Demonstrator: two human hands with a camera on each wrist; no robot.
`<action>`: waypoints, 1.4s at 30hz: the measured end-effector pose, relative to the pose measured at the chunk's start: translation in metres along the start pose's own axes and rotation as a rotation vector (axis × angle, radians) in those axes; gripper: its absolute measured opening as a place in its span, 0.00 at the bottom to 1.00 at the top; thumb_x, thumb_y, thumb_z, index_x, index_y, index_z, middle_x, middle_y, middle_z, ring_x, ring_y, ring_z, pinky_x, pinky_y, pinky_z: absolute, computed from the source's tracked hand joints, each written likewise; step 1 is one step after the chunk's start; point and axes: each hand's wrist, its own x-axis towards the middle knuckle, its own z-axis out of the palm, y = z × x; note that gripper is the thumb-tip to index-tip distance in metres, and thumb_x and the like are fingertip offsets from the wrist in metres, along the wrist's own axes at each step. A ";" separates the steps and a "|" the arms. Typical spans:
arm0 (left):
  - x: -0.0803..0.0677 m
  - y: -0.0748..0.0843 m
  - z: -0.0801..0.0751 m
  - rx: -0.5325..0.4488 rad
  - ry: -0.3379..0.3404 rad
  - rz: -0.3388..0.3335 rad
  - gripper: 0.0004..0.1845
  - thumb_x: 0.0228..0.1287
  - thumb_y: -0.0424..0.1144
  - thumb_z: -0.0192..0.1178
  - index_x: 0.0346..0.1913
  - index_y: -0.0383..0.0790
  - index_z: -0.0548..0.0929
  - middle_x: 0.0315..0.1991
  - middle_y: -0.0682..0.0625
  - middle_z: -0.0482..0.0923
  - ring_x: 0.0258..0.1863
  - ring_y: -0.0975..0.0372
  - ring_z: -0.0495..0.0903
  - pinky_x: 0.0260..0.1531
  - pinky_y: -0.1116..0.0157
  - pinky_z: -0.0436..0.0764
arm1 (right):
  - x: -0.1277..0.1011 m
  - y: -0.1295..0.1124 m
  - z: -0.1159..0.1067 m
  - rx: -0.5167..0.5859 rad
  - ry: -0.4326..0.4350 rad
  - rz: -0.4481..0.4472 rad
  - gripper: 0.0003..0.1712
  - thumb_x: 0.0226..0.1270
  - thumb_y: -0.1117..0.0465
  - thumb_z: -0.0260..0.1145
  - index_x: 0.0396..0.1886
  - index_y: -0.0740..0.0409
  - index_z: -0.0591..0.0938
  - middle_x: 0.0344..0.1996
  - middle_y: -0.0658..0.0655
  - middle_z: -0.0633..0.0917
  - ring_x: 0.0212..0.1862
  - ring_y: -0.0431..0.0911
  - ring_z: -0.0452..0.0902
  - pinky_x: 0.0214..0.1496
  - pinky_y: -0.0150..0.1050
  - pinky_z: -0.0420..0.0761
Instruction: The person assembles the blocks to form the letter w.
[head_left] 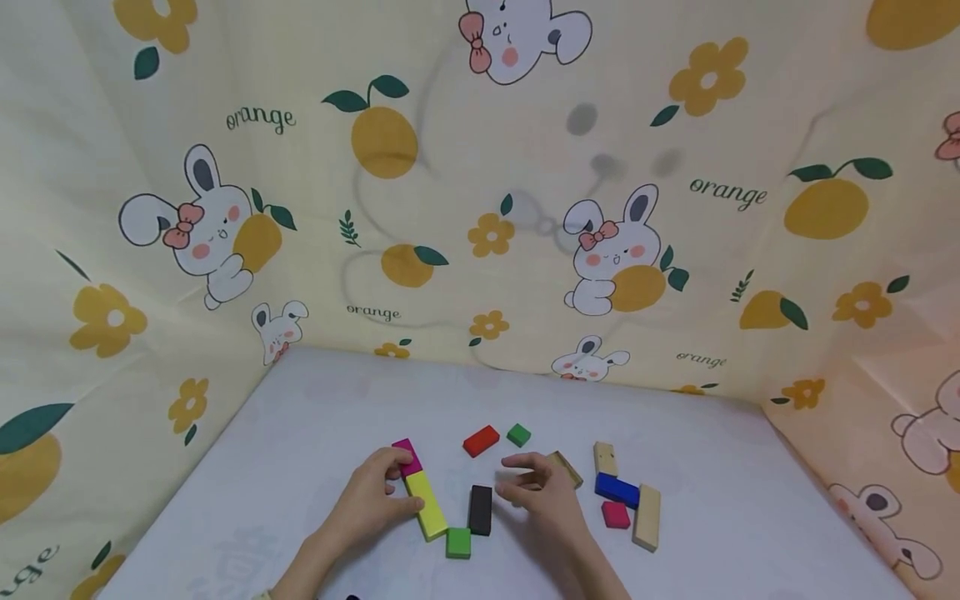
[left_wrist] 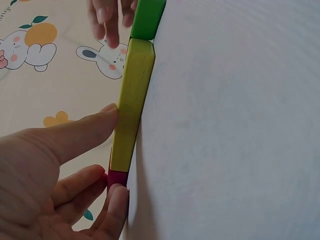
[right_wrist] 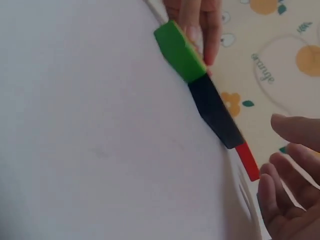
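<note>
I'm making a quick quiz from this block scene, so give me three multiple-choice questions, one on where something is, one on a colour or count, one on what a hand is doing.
1. Where does the black block lie?
A. Right of the yellow block
B. On top of the blue block
C. Against the cloth wall

2. How many green blocks show on the table?
A. None
B. Two
C. Five

3. What is the left hand doing?
A. Lifting the blue block
B. Touching the yellow block
C. Resting flat, far from every block

Answers: 1 A, the head view shows black just right of yellow. 2 B, one small green block near, another green block farther back. 3 B, the left wrist view shows fingertips on its side.
</note>
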 end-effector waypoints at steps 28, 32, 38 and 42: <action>0.002 -0.003 -0.002 -0.020 -0.009 -0.006 0.33 0.47 0.41 0.79 0.57 0.41 0.77 0.52 0.48 0.75 0.46 0.56 0.76 0.46 0.55 0.80 | 0.063 -0.013 0.014 -0.088 0.067 -0.038 0.28 0.53 0.65 0.78 0.55 0.64 0.80 0.47 0.59 0.84 0.50 0.52 0.79 0.50 0.43 0.80; 0.002 -0.004 -0.002 -0.027 -0.012 -0.015 0.33 0.47 0.42 0.79 0.57 0.42 0.77 0.52 0.48 0.75 0.47 0.56 0.76 0.47 0.55 0.80 | 0.069 -0.011 0.018 -0.116 0.039 -0.055 0.32 0.50 0.65 0.80 0.56 0.64 0.80 0.49 0.58 0.84 0.51 0.54 0.79 0.52 0.45 0.80; 0.001 -0.006 0.000 -0.031 -0.022 0.007 0.33 0.47 0.42 0.79 0.58 0.41 0.77 0.51 0.48 0.75 0.46 0.56 0.76 0.46 0.55 0.80 | 0.076 -0.008 0.022 -0.156 0.041 -0.067 0.32 0.48 0.66 0.81 0.55 0.63 0.80 0.47 0.57 0.83 0.49 0.52 0.78 0.50 0.44 0.81; 0.001 -0.007 0.000 -0.029 -0.020 0.010 0.33 0.47 0.42 0.79 0.57 0.41 0.77 0.51 0.48 0.75 0.45 0.56 0.76 0.45 0.55 0.80 | 0.079 -0.007 0.025 -0.180 0.050 -0.059 0.32 0.47 0.65 0.81 0.54 0.61 0.80 0.45 0.57 0.83 0.47 0.52 0.78 0.49 0.43 0.81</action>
